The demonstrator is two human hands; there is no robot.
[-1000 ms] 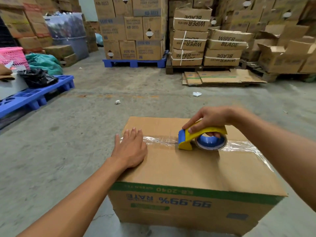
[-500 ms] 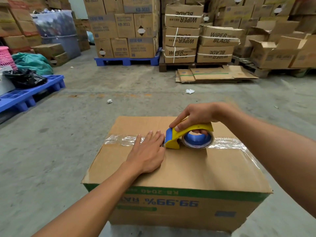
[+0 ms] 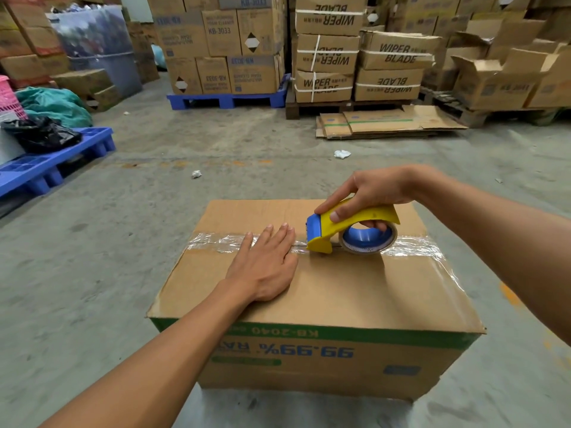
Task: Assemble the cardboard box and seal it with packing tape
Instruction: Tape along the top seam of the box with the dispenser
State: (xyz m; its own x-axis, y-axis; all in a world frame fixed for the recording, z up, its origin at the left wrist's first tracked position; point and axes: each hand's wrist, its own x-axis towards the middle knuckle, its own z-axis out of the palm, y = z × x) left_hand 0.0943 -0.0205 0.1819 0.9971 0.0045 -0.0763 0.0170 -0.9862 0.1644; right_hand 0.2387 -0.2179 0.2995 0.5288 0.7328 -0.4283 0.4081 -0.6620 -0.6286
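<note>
A closed cardboard box [image 3: 340, 291] with green print stands on the concrete floor in front of me. A strip of clear tape [image 3: 216, 242] runs along its top seam from the left edge to the right edge. My right hand [image 3: 370, 189] grips a yellow and blue tape dispenser [image 3: 349, 230] that rests on the seam, right of centre. My left hand [image 3: 265, 264] lies flat on the box top, fingers spread over the tape just left of the dispenser.
Flattened cardboard sheets [image 3: 386, 122] lie on the floor behind the box. Stacked cartons on a blue pallet [image 3: 228, 100] and a wooden pallet fill the back. Another blue pallet [image 3: 52, 162] with a black bag sits at the left. Paper scraps [image 3: 341, 154] dot the floor.
My left hand slid right along the taped seam, from the box's left part to just beside the dispenser. The dispenser stayed near the middle of the seam in my right hand.
</note>
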